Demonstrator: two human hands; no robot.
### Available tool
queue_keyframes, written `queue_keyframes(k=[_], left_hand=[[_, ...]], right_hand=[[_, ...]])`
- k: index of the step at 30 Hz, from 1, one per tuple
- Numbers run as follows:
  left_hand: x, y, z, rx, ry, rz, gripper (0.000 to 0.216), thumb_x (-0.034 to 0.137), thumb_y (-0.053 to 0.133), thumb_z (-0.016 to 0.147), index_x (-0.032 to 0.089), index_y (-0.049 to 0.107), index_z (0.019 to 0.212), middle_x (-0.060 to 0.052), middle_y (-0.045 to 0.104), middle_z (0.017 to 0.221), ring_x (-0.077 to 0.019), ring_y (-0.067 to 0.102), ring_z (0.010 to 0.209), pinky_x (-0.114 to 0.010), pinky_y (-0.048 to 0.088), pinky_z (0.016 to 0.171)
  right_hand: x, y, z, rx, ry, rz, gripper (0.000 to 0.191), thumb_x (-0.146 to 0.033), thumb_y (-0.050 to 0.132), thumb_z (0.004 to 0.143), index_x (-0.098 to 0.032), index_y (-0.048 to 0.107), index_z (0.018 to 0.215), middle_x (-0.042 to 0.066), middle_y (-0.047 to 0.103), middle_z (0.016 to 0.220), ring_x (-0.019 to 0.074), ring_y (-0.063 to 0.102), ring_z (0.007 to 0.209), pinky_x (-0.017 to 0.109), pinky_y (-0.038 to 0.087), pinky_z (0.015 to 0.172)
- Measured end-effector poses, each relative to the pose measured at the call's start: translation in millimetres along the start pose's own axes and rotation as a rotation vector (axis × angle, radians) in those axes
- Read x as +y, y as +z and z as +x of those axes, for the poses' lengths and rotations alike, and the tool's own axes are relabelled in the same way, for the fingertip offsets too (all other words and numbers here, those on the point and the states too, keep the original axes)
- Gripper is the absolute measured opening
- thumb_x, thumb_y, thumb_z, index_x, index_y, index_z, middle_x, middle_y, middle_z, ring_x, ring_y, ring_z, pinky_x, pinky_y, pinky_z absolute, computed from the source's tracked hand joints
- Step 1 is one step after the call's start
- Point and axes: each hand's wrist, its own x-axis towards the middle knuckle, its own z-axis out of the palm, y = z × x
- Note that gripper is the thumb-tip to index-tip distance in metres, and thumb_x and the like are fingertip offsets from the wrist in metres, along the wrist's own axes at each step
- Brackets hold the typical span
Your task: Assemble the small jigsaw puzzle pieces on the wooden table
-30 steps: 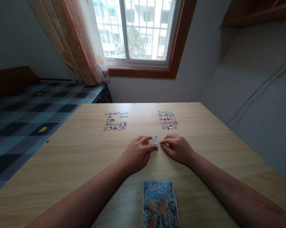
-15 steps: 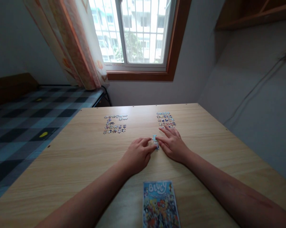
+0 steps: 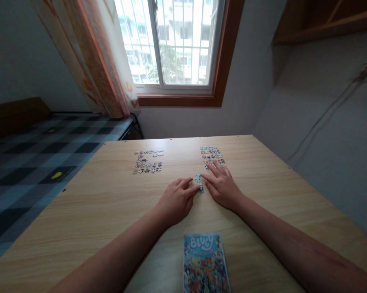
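Observation:
A narrow strip of joined jigsaw pieces (image 3: 199, 182) lies flat on the wooden table between my hands. My left hand (image 3: 176, 200) is at its left side, fingers stretched forward and one fingertip touching the strip's lower part. From the right, my right hand (image 3: 221, 185) rests on the table with its fingers spread, the index fingertip at the strip's upper edge. Neither hand lifts anything. Just beyond the right fingers, rows of loose jigsaw pieces (image 3: 212, 154) are laid out, the nearest ones partly covered by that hand.
More loose puzzle pieces (image 3: 147, 167) lie in rows at the back left. Close to me is a puzzle box (image 3: 205, 262) marked "BLUEY". Beyond the table (image 3: 95, 211) stand a bed with a checked cover (image 3: 79, 138) and a window (image 3: 183, 49) with a curtain.
Both hands stay almost in place. The strip between them has straightened slightly, its lower end shifting a little left. The view has tilted slightly upward.

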Motion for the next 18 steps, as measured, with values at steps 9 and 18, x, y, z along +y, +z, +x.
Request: queue_keyframes(k=[9,18], left_hand=[[0.7,0.5,-0.7,0.035,0.004,0.007,0.037,0.021,0.049,0.094,0.025,0.064,0.127,-0.012,0.061,0.133,-0.0271,0.057,0.116,-0.051,0.048,0.102],[12.0,-28.8,4.6,0.405,0.117,-0.169,0.016,0.011,0.049,0.090,0.019,0.064,0.093,-0.005,0.068,0.089,-0.0165,0.063,0.082,-0.033,0.056,0.074]], right_hand=[[0.0,2.6,0.6,0.024,-0.012,0.028,0.035,-0.027,0.048,0.098,-0.028,0.067,0.127,0.010,0.042,0.156,0.0355,0.026,0.148,0.066,0.022,0.115],[6.8,1.3,3.5,0.232,0.039,0.122,0.029,-0.025,0.045,0.099,-0.025,0.071,0.112,0.008,0.056,0.143,0.0324,0.037,0.142,0.061,0.027,0.114]])
